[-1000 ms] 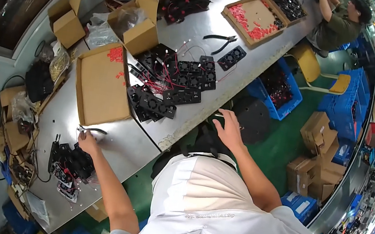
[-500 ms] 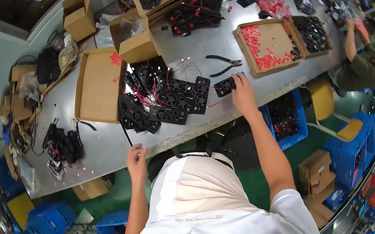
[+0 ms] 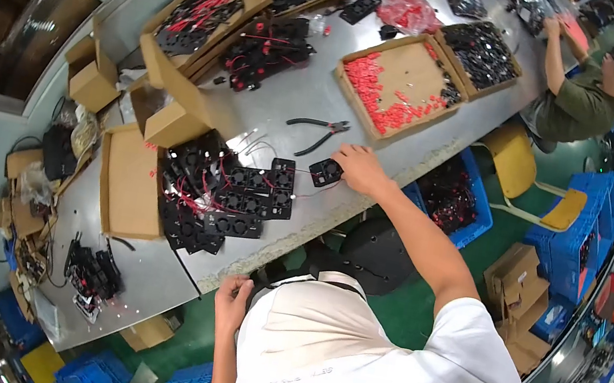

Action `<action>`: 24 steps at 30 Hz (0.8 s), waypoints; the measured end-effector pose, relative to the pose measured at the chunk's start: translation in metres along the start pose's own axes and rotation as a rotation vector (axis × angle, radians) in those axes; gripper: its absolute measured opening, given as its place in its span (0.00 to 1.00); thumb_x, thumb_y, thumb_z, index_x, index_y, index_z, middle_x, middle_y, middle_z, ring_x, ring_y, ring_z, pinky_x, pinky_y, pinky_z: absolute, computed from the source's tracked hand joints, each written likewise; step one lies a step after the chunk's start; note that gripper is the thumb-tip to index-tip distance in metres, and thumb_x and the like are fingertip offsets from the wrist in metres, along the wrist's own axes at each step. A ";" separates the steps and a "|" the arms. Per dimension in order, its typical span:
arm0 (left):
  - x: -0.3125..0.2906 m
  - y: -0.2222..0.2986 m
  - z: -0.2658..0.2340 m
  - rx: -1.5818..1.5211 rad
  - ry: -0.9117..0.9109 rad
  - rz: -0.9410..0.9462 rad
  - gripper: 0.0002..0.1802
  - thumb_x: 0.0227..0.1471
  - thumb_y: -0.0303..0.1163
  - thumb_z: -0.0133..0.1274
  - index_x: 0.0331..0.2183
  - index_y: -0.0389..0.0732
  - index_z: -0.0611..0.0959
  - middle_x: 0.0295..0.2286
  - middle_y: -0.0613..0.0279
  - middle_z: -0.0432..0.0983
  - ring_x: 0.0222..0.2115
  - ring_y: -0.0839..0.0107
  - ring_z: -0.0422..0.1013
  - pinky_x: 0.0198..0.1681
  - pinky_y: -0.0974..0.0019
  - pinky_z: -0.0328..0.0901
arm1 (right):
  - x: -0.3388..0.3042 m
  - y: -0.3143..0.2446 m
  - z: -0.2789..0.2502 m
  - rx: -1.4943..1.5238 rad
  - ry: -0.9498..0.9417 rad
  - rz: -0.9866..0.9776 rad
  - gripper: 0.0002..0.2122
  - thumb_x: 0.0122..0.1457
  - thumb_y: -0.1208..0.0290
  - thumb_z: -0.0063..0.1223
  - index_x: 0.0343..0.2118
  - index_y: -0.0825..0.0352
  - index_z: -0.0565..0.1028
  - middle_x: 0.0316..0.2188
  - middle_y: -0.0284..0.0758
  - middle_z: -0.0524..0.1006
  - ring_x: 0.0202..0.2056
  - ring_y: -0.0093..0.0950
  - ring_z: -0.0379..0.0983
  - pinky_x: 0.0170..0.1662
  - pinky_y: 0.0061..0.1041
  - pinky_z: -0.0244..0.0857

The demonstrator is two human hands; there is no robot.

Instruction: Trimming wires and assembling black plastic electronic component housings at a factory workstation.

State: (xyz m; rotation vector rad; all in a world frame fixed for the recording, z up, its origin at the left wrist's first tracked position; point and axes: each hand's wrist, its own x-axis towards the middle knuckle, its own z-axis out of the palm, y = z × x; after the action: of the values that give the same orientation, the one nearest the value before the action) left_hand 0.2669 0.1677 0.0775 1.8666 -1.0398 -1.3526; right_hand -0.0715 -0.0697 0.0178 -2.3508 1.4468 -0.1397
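Note:
A small black fan unit (image 3: 324, 172) with a red wire lies on the metal table near its front edge. My right hand (image 3: 359, 169) grips its right side with bent fingers. Left of it, several more black fan units (image 3: 254, 192) are laid side by side, joined to a heap of fans with red and black wires (image 3: 192, 176). My left hand (image 3: 231, 302) hovers by the table edge close to my body. Its fingers are curled in, and whatever they hold is hidden. Black-handled pliers (image 3: 320, 130) rest with jaws apart beyond the right hand.
Farther back stand a cardboard tray of red pieces (image 3: 385, 115) and a box of black parts (image 3: 480, 54). A shallow cardboard tray (image 3: 129, 198) sits left of the heap. A blue crate (image 3: 471, 227) is below the edge; another person (image 3: 582, 100) works at far right.
The whole view has shifted, so the table things appear lower and farther left. My left hand has moved slightly right along the table edge. The right hand stays at the fan unit.

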 end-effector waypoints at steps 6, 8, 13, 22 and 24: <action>0.058 0.050 0.034 0.013 -0.227 0.082 0.17 0.50 0.29 0.57 0.43 0.36 0.76 0.40 0.60 0.75 0.41 0.71 0.71 0.44 0.68 0.65 | -0.039 -0.010 0.007 0.817 0.122 0.463 0.30 0.43 0.62 0.65 0.49 0.71 0.68 0.46 0.47 0.71 0.47 0.41 0.69 0.49 0.35 0.63; 0.069 0.073 0.054 0.009 -0.301 0.131 0.23 0.49 0.29 0.58 0.47 0.37 0.73 0.43 0.59 0.73 0.43 0.69 0.70 0.46 0.66 0.64 | -0.046 -0.025 0.043 1.279 0.199 0.503 0.39 0.43 0.54 0.67 0.53 0.75 0.62 0.45 0.47 0.71 0.45 0.34 0.69 0.48 0.32 0.65; 0.073 0.113 0.082 -0.052 -0.515 0.205 0.40 0.43 0.24 0.61 0.57 0.37 0.62 0.48 0.53 0.68 0.47 0.65 0.68 0.49 0.63 0.64 | -0.065 -0.126 0.013 1.590 0.246 0.475 0.35 0.45 0.69 0.67 0.55 0.69 0.59 0.45 0.39 0.69 0.44 0.29 0.68 0.44 0.27 0.66; 0.084 0.089 0.055 -0.235 -0.630 0.048 0.36 0.49 0.19 0.54 0.58 0.34 0.60 0.47 0.57 0.69 0.44 0.72 0.69 0.43 0.72 0.65 | -0.090 -0.159 -0.004 1.590 -0.026 0.428 0.21 0.57 0.65 0.56 0.51 0.68 0.66 0.39 0.35 0.74 0.37 0.23 0.72 0.33 0.25 0.72; 0.081 0.081 0.045 -0.327 -0.614 -0.008 0.35 0.49 0.19 0.53 0.58 0.34 0.60 0.47 0.58 0.70 0.44 0.73 0.68 0.43 0.73 0.64 | -0.087 -0.162 -0.002 1.533 -0.045 0.439 0.19 0.57 0.65 0.56 0.49 0.68 0.68 0.37 0.34 0.75 0.35 0.22 0.71 0.34 0.23 0.69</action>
State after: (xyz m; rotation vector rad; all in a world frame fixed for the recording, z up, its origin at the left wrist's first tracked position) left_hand 0.2183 0.0557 0.0925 1.2393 -1.0062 -2.0285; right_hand 0.0240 0.0710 0.0886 -0.7815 1.0711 -0.7372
